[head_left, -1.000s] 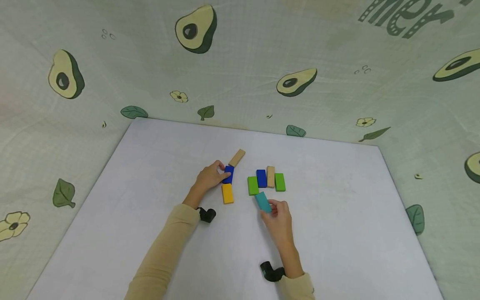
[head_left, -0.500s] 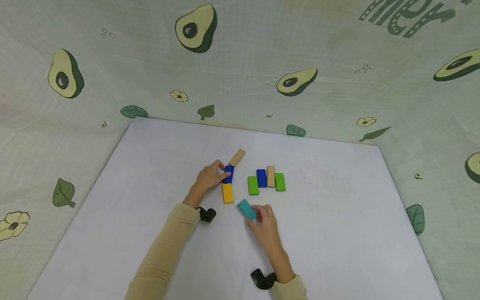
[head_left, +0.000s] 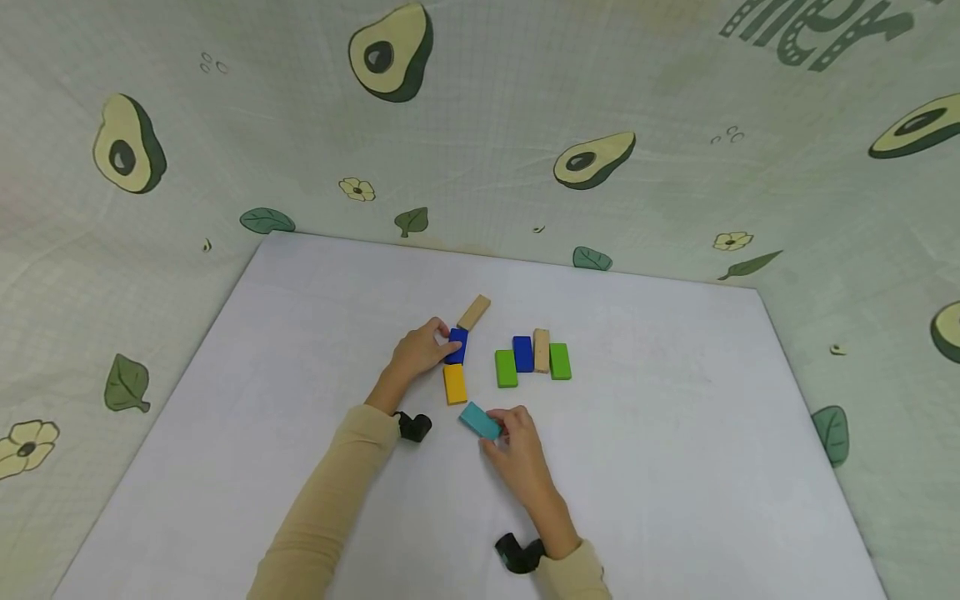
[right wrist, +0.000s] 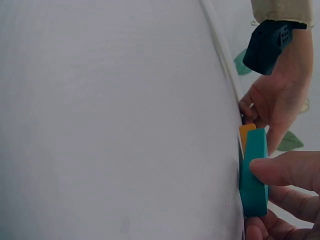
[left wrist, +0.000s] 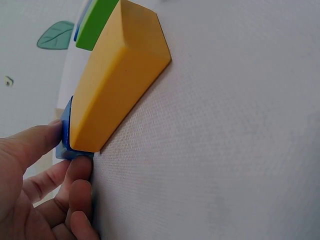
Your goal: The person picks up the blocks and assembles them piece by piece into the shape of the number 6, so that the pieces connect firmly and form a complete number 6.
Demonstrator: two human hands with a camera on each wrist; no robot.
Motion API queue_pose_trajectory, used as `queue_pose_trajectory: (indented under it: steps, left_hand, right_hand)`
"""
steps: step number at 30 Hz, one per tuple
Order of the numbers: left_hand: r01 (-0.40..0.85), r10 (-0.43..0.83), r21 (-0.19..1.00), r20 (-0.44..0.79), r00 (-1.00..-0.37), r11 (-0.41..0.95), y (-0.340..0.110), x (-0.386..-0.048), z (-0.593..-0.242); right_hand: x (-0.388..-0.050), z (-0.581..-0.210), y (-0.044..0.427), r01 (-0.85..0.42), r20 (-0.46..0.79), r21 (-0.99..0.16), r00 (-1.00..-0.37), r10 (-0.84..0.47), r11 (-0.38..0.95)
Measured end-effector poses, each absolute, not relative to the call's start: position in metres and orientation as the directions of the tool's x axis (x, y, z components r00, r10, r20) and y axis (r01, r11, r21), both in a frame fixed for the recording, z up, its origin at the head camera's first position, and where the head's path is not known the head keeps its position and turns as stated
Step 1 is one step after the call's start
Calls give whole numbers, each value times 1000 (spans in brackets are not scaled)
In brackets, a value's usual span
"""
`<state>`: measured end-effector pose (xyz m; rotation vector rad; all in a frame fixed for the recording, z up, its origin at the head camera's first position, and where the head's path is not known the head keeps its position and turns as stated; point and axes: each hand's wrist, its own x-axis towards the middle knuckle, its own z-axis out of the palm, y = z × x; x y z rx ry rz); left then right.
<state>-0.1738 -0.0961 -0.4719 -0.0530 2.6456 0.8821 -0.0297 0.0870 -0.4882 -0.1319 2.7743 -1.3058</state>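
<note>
In the head view my left hand pinches a blue block between thumb and fingers. A yellow block lies end to end with it on the near side, and a plain wooden block slants away from its far end. My right hand grips one end of a teal block just below the yellow one. The right wrist view shows the thumb on the teal block, with the yellow block behind it. From the left wrist, the yellow block hides much of the blue one.
Right of the left hand's blocks stands a staggered row: a green block, a blue block, a wooden block and another green block. All lie on a white table backed by an avocado-print cloth.
My right hand has carried the teal block left from beside the near green block to below the yellow one, turning it flatter. My left hand stays on the blue block.
</note>
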Motion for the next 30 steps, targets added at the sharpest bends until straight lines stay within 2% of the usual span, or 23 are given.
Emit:
queue_pose_trajectory:
  steps: [30]
  left_hand:
    - [-151, 73, 579, -345, -936, 801, -95, -173, -469]
  right_hand:
    - [-39, -483, 86, -66, -81, -721, -981, -179, 690]
